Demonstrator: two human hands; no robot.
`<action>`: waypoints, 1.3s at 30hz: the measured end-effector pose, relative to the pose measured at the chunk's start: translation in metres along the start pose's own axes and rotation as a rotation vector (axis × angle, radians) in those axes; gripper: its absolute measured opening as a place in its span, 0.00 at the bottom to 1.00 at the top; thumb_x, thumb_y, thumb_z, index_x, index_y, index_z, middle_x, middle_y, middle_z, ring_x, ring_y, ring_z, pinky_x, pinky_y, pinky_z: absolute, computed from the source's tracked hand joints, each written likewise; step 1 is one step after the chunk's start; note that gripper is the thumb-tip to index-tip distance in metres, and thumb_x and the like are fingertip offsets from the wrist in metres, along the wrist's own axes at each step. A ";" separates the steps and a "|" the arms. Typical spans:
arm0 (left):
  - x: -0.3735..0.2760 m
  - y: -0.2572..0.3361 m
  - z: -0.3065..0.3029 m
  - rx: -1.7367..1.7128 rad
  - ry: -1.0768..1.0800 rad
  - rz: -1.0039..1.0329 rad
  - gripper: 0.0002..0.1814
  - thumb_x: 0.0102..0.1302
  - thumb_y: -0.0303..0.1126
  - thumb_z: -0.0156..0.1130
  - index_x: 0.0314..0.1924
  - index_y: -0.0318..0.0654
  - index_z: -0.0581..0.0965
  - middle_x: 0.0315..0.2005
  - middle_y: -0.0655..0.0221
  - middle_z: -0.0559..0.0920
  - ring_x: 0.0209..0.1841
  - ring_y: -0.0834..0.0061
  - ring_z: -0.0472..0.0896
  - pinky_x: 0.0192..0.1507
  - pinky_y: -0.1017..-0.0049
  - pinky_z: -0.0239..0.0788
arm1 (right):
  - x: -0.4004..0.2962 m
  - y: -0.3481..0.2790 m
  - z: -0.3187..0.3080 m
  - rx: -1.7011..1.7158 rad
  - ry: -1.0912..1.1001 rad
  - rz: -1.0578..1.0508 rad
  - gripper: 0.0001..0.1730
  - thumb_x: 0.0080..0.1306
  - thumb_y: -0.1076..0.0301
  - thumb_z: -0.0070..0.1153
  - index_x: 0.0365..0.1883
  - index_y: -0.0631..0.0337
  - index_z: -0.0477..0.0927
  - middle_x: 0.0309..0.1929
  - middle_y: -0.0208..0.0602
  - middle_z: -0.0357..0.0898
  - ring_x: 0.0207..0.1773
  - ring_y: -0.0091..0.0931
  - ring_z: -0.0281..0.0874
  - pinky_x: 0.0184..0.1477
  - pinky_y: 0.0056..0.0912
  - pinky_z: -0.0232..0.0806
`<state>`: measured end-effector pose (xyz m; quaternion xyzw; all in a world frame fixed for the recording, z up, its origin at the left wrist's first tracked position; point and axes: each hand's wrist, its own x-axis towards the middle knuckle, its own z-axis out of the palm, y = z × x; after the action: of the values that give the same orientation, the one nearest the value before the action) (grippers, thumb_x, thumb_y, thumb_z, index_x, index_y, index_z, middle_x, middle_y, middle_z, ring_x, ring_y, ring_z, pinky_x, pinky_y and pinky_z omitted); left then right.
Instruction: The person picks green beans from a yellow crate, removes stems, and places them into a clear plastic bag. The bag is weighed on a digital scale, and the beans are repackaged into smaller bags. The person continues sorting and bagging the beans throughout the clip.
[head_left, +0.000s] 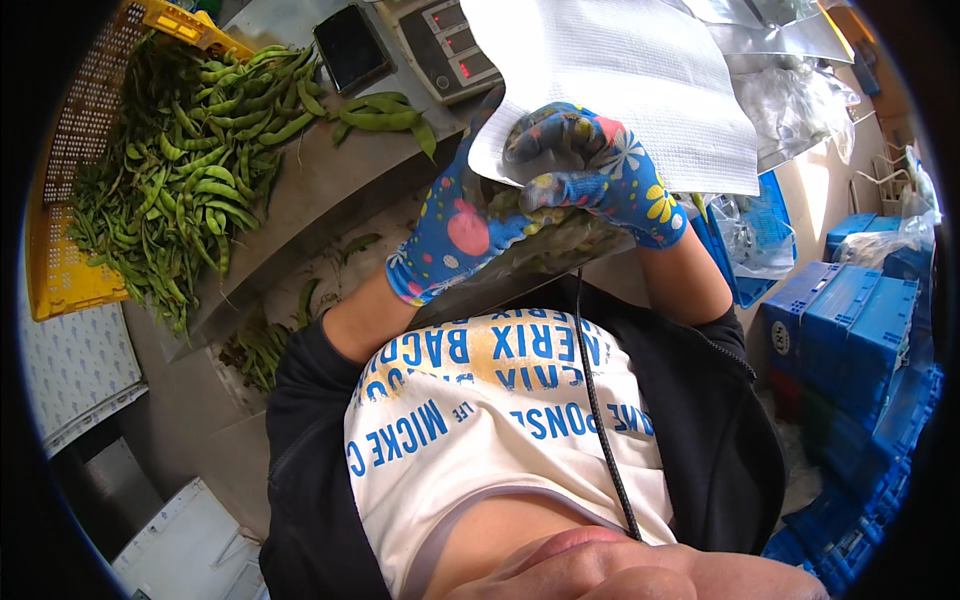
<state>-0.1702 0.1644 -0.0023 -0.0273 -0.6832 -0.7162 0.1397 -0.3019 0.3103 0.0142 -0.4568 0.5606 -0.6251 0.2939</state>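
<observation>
Both hands wear blue gloves with a flower and dot print. My left hand (461, 225) is around the near side of a clear plastic bag (574, 244) with green pods inside, held in front of my chest. The fingers of my right hand (600, 169) are curled at the top of the same bag, its thumb towards my left hand; the exact grip is partly hidden. Just beyond them a white textured sheet (630, 82) overlaps part of my left fingers. Green bean pods (202, 172) lie in a large heap at the left, with a few pods (382, 116) nearer my left hand.
On the metal worktop (300, 187) are a dark phone (351, 49) and a digital scale (442, 52) with red digits. A yellow crate (67, 277) stands left; pods (259, 352) lie lower down. Plastic bags (795, 105) and blue crates (847, 322) are at the right.
</observation>
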 end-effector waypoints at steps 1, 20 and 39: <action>0.001 0.001 0.000 -0.022 0.006 0.002 0.31 0.60 0.25 0.69 0.61 0.32 0.67 0.52 0.60 0.78 0.53 0.73 0.77 0.55 0.74 0.71 | 0.000 0.000 0.001 -0.003 -0.002 0.001 0.19 0.53 0.72 0.71 0.44 0.61 0.82 0.44 0.35 0.81 0.50 0.28 0.79 0.54 0.29 0.71; -0.007 0.014 -0.005 0.067 -0.094 -0.091 0.30 0.57 0.23 0.69 0.60 0.35 0.69 0.50 0.59 0.80 0.51 0.70 0.80 0.54 0.71 0.74 | 0.005 -0.011 0.013 -0.365 0.056 -0.158 0.28 0.51 0.66 0.73 0.52 0.55 0.79 0.48 0.37 0.73 0.55 0.33 0.72 0.58 0.34 0.68; -0.030 0.019 -0.007 -0.614 0.258 -0.093 0.30 0.64 0.19 0.60 0.66 0.34 0.65 0.59 0.60 0.74 0.58 0.70 0.76 0.60 0.71 0.71 | 0.001 -0.014 0.015 -0.161 0.083 -0.201 0.31 0.56 0.64 0.71 0.58 0.54 0.76 0.60 0.39 0.70 0.63 0.35 0.69 0.62 0.35 0.64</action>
<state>-0.1364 0.1620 0.0087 0.0538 -0.4128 -0.8917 0.1775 -0.2863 0.3062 0.0275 -0.5067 0.5720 -0.6226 0.1685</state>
